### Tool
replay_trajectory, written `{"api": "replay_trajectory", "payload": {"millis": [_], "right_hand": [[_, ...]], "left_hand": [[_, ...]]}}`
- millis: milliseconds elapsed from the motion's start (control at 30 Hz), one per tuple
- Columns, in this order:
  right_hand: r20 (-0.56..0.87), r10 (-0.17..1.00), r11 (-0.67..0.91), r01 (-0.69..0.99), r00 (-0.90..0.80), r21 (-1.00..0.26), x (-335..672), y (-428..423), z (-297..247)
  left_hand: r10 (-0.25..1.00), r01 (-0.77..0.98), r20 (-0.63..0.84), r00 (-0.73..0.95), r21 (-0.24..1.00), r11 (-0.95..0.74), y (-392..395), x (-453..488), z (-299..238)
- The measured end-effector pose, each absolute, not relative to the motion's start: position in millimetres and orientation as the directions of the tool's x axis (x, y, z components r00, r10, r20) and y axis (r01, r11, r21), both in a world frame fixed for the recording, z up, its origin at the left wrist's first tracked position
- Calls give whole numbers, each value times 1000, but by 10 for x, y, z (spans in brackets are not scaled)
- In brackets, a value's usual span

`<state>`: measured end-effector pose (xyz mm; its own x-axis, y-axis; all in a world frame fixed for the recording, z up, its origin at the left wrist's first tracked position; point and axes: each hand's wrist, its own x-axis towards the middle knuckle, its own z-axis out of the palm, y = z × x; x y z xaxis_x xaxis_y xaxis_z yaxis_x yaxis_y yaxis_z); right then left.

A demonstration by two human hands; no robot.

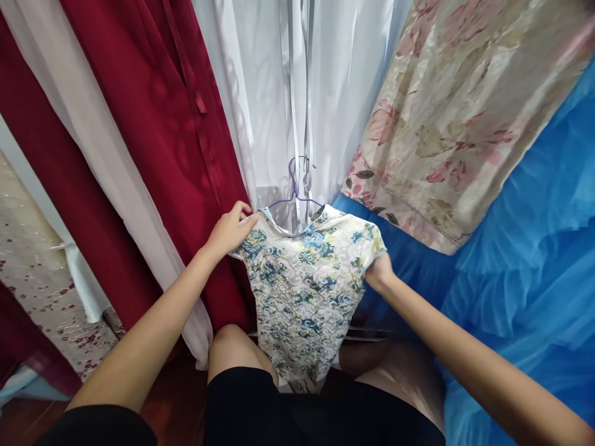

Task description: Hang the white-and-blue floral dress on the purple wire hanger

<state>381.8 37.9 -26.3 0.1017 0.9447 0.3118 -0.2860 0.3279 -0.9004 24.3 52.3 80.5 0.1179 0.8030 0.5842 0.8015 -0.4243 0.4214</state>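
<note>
A small white dress with a blue and green flower print (304,291) hangs in front of me on a purple hanger (294,189). My left hand (230,230) is closed on the dress's left shoulder. My right hand (379,272) is at the right sleeve, its fingers tucked behind the cloth and mostly hidden. The hem drops down between my knees.
Hanging garments crowd around: dark red cloth (153,124) and white sheer cloth (260,93) to the left and behind, a cream fabric with pink flowers (455,111) at upper right, bright blue tulle (534,248) on the right. A sequined pale fabric (32,260) hangs far left.
</note>
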Motion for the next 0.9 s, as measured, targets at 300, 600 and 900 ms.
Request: {"api": "replay_trajectory", "payload": {"millis": [300,600,900], "right_hand": [[434,811,553,-273,393,-787,3955,315,190],[605,796,604,-41,4,-796,3824,-289,748],[427,873,428,-50,-237,-902,3696,-366,892]], "left_hand": [[739,658,651,174,481,-579,244,325,722],[614,759,789,-2,402,-513,577,630,801],[526,690,821,-220,513,-511,795,603,771]]}}
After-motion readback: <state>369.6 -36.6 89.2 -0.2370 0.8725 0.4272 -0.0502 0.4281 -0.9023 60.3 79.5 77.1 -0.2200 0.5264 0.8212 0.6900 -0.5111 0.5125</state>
